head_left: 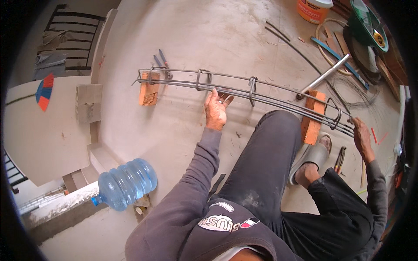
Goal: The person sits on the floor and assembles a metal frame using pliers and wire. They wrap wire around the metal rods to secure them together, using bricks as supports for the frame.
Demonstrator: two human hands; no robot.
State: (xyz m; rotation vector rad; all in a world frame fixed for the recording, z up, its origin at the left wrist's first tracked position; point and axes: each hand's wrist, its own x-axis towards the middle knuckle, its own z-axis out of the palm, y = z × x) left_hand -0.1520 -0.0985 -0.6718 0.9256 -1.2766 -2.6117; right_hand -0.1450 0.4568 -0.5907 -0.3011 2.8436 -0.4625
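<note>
A long, narrow rebar cage (pixel 230 92), made of thin steel rods with several square stirrups, lies across two orange bricks. The left brick (pixel 149 93) supports one end, and the right brick (pixel 313 117) sits under the other, beside my knee. My left hand (pixel 216 114) grips the lower rods near the middle of the cage, its fingers curled around them. At the right end my right hand (pixel 362 137) pinches a rod tip, its fingertips partly hidden. The rods stick out past the last stirrup there.
Blue-handled pincers (pixel 163 63) lie behind the left brick; another pair (pixel 340 160) is near my sandal. A metal pipe (pixel 326 75), a blue bar (pixel 344 63) and loose wire (pixel 355 93) lie right. A bucket (pixel 313 11) and green basin (pixel 368 24) stand far right. A water bottle (pixel 126 183) lies left.
</note>
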